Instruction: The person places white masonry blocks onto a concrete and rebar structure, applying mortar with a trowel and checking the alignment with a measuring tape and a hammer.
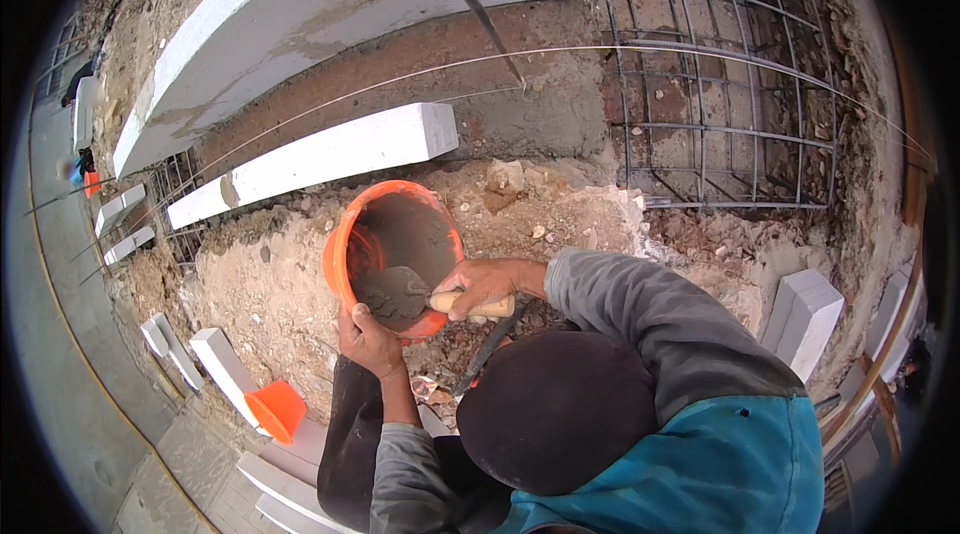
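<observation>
An orange bucket (335, 264), partly lined with wet grey mortar (415, 234), leans tilted with its mouth toward me. My left hand (370, 341) grips its near left rim, thumb up against the edge. In my right hand (478, 286) is the wooden handle of a trowel (398, 291), with fingers wrapped round it. Mortar covers the trowel's blade, which lies inside the bucket's lower mouth. Below that handle rests a dark long tool (488, 349), partly hidden by my arm and dark clothing.
A long white block (330, 156) lies beyond the bucket, near a taut string and an upright metal rod (480, 9). Rebar mesh (720, 84) fills a trench at the far right. An orange scoop-shaped piece (277, 409) sits on blocks at left. Another white block (803, 319) stands right.
</observation>
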